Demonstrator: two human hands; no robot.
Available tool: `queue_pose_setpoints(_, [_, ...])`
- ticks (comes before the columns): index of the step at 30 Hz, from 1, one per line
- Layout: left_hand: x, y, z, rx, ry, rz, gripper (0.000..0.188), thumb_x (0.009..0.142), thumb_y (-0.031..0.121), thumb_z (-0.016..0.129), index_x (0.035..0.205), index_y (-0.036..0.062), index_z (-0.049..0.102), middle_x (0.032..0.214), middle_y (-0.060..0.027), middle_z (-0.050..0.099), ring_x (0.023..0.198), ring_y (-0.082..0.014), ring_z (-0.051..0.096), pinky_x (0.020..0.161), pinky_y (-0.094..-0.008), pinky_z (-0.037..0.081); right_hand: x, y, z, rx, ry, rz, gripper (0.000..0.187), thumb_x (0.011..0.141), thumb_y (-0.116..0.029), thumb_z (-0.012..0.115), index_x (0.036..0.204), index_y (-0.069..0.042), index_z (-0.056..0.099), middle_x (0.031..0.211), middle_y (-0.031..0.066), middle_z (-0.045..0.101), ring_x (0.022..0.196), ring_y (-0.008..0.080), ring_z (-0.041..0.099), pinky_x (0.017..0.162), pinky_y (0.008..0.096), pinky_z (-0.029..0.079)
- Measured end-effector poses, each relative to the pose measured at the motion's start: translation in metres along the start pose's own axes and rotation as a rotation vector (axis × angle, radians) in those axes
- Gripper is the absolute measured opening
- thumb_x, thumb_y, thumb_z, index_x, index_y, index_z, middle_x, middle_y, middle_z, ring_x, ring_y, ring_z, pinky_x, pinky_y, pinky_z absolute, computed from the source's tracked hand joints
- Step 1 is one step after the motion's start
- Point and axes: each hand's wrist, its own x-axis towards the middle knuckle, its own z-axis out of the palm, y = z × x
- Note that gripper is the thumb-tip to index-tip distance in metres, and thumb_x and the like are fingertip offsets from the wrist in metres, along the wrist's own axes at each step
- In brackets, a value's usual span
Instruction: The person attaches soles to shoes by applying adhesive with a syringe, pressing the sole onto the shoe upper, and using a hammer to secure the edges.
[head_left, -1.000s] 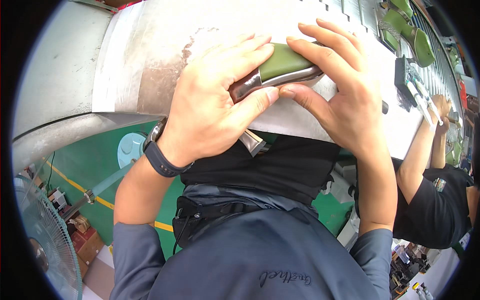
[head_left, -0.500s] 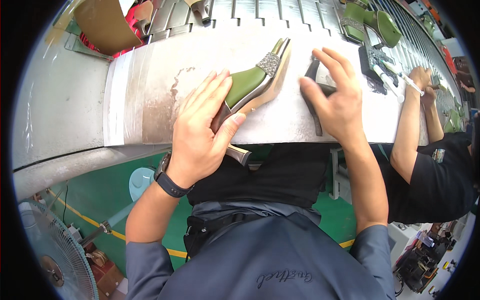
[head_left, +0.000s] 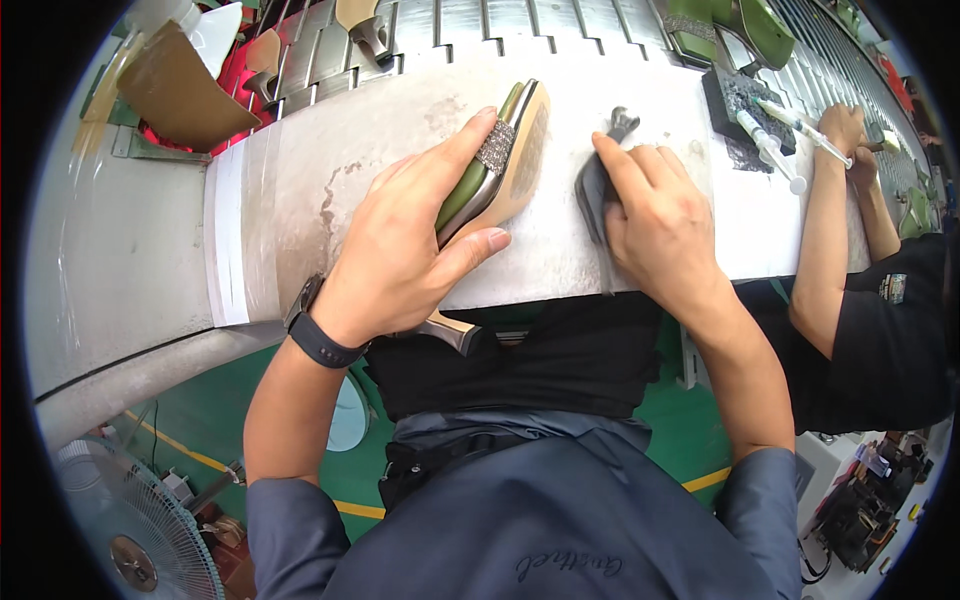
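Head view looking down: the green high-heeled shoe (head_left: pixel 497 170) lies on its side on the pale worktop (head_left: pixel 300 200), toe pointing far, tan sole turned right, its metallic heel (head_left: pixel 455 332) jutting over the near edge. It looks light and stiff, the sole hard and smooth, so likely slippery there; the glittery strap (head_left: pixel 495 148) seems the delicate part, best left alone. The waist, where upper meets sole, is the sound place to hold. The left hand (head_left: pixel 405 255) has exactly that, fingers wrapped over the upper, thumb pressed against the sole, a firm closed grip. Just right of it, the right hand (head_left: pixel 655 215) presses down flat on a small dark cloth (head_left: pixel 592 185), fingers curled over it, pinning it to the surface. Further right, a black foam pad (head_left: pixel 738 100) holds syringes (head_left: pixel 770 145), and another person's arm (head_left: pixel 825 210) works there. Far off, more green shoes (head_left: pixel 735 30) sit on the slatted conveyor (head_left: pixel 450 25). Near left, low down, stands a fan (head_left: pixel 130 530).
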Motion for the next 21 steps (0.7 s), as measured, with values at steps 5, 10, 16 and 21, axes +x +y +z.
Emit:
queue_pose_setpoints(5, [0.000, -0.001, -0.003, -0.015, -0.013, -0.030, 0.089, 0.084, 0.016, 0.081, 0.161, 0.0055, 0.037, 0.138, -0.0253, 0.061, 0.123, -0.0414, 0.060, 0.108, -0.0441, 0.045, 0.014, -0.022, -0.029, 0.642, -0.032, 0.224, 0.039, 0.082, -0.009, 0.083, 0.118, 0.002, 0.071, 0.080, 0.0113, 0.070, 0.066, 0.0194, 0.068, 0.063, 0.0296, 0.053])
queue_pose_setpoints(10, [0.002, 0.000, -0.007, -0.015, -0.043, -0.078, 0.094, 0.077, 0.011, 0.084, 0.160, 0.0054, 0.039, 0.136, -0.0225, 0.062, 0.121, -0.0410, 0.060, 0.107, -0.0438, 0.045, 0.027, -0.022, -0.052, 1.076, -0.162, 0.458, 0.049, 0.080, -0.020, 0.081, 0.122, 0.006, 0.072, 0.101, 0.0102, 0.076, 0.089, 0.0139, 0.069, 0.085, 0.0259, 0.053])
queue_pose_setpoints(16, [0.009, -0.001, -0.006, -0.029, -0.047, -0.055, 0.098, 0.071, 0.004, 0.086, 0.158, 0.0017, 0.040, 0.138, -0.0199, 0.062, 0.123, -0.0409, 0.060, 0.109, -0.0464, 0.043, 0.066, -0.021, -0.058, 1.154, -0.370, 0.594, 0.042, 0.079, -0.011, 0.080, 0.118, 0.004, 0.074, 0.094, 0.0093, 0.077, 0.081, 0.0106, 0.070, 0.074, 0.0236, 0.054])
queue_pose_setpoints(21, [0.009, -0.002, -0.011, 0.000, -0.120, -0.093, 0.102, 0.069, 0.005, 0.086, 0.159, 0.0021, 0.037, 0.151, -0.0226, 0.053, 0.135, -0.0396, 0.056, 0.111, -0.0524, 0.041, 0.065, -0.016, -0.052, 0.907, -0.320, 0.294, 0.042, 0.079, -0.015, 0.082, 0.115, 0.004, 0.076, 0.090, 0.0102, 0.077, 0.075, 0.0123, 0.072, 0.069, 0.0231, 0.055])
